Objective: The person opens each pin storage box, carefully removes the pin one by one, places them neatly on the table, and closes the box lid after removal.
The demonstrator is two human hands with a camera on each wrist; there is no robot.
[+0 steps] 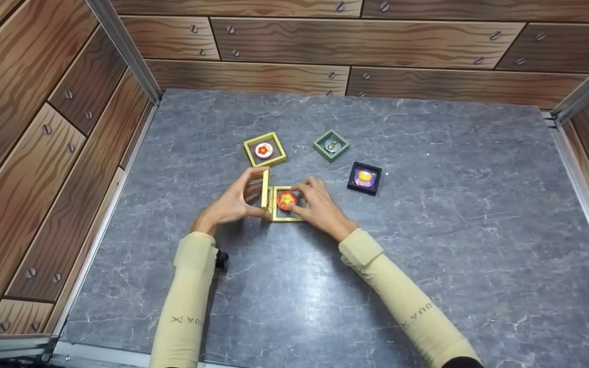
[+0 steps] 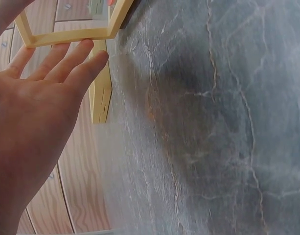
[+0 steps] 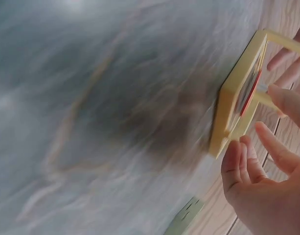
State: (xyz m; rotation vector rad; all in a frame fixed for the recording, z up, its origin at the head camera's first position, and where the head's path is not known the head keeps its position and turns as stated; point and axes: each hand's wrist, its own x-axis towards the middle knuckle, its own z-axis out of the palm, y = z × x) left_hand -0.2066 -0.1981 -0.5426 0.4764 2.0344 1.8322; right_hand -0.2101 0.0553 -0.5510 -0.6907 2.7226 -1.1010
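A yellow square display frame (image 1: pixel 288 220) lies unfolded, one half flat and its hinged lid (image 1: pixel 265 189) standing upright on the left. My left hand (image 1: pixel 233 198) holds that lid, thumb at the near edge and fingers along the far edge. In the flat half rests a red disc (image 1: pixel 285 200) with a yellow star-shaped flower. Over its right side is my right hand (image 1: pixel 321 208), thumb and forefinger parted near the disc's rim. The right wrist view shows other fingertips (image 3: pixel 232 147) against the frame's side. Whether the right hand touches the disc is unclear.
Behind stand a yellow frame (image 1: pixel 275 162) with a white-and-red flower disc and a green frame (image 1: pixel 331 157) with a bluish disc. To the right is a black frame (image 1: pixel 365 191) with a purple-and-yellow disc. Wood-patterned walls (image 1: pixel 366 43) border the grey marbled tabletop (image 1: pixel 458 230).
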